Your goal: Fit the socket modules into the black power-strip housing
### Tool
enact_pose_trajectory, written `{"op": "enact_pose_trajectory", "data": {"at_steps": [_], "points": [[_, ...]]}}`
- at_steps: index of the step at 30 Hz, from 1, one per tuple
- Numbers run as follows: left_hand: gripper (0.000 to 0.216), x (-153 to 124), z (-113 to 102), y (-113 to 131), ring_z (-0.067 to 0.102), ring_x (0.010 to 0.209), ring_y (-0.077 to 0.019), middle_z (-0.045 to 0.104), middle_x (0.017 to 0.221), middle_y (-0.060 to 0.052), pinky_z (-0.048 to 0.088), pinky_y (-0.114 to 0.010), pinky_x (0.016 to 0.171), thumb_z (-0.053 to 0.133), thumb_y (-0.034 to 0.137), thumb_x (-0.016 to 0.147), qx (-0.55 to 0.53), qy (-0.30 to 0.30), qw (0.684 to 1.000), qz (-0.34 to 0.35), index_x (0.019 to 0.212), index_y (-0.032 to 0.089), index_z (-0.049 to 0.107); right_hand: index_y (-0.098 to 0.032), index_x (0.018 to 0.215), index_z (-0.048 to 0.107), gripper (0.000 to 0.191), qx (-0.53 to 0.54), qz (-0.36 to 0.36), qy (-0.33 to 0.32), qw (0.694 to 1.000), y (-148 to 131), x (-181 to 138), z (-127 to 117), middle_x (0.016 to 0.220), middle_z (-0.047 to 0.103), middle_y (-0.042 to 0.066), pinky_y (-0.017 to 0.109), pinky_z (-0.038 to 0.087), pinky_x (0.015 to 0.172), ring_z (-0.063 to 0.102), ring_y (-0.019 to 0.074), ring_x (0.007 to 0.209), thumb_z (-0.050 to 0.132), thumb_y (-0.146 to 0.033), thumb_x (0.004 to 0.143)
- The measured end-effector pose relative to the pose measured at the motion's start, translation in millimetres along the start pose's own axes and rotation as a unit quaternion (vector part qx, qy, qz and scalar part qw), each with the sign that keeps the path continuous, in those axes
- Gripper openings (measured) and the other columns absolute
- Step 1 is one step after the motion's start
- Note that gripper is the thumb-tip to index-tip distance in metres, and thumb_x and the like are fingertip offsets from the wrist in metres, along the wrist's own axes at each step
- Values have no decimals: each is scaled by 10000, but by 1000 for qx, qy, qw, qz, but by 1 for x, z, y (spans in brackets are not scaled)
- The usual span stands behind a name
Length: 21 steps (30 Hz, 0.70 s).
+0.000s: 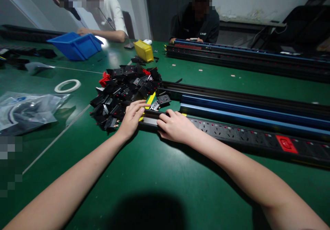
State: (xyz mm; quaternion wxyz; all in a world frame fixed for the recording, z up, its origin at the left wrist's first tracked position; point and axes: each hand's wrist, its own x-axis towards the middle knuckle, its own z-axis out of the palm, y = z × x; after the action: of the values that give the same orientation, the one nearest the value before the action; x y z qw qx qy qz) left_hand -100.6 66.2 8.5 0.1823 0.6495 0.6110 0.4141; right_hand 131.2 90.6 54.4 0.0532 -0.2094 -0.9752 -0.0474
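Observation:
A long black power strip (232, 132) with a row of sockets and a red switch (286, 143) lies across the green table (144, 175) in front of me. My right hand (175, 126) rests on its left end, fingers curled down onto the strip. My left hand (132, 115) lies with fingers stretched out at the edge of a heap of black socket modules (123, 89), fingertips near a yellow piece (150, 100). Nothing shows between its fingers.
More long black and blue strips (247, 103) lie behind, and another stack (244, 56) at the far right. A blue bin (74, 45), a yellow bin (143, 50), a tape ring (67, 85) and plastic bags (25, 110) sit left. Two other people sit across the table.

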Motion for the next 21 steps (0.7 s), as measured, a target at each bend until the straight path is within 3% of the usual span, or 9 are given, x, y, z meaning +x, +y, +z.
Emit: {"op": "enact_pose_trajectory", "data": {"at_steps": [5, 12, 21], "points": [[412, -1, 0, 3, 465, 1383, -255, 622, 1399, -52, 255, -460, 1191, 401, 464, 995, 12, -62, 998, 16, 1174, 273, 718, -160, 1097, 649, 259, -4, 1, 0, 1000, 0, 0, 0, 1135, 653, 138, 393, 491, 761, 562, 306, 1046, 482, -336, 1007], [457, -7, 5, 1, 549, 1272, -261, 657, 1348, -62, 375, -449, 1129, 448, 496, 989, -14, -19, 999, -22, 1314, 242, 644, -156, 1092, 656, 269, -4, 2, 6, 1000, -1, 1, 2, 1122, 651, 133, 390, 484, 756, 559, 304, 1045, 473, -336, 1009], [487, -7, 8, -2, 567, 1282, -279, 641, 1374, -99, 390, -479, 1148, 499, 484, 968, -38, 35, 998, -43, 1334, 190, 628, -159, 1094, 650, 271, -11, 4, 6, 1000, -2, 0, 2, 1136, 648, 135, 382, 470, 733, 557, 301, 1042, 464, -341, 1015]]}}
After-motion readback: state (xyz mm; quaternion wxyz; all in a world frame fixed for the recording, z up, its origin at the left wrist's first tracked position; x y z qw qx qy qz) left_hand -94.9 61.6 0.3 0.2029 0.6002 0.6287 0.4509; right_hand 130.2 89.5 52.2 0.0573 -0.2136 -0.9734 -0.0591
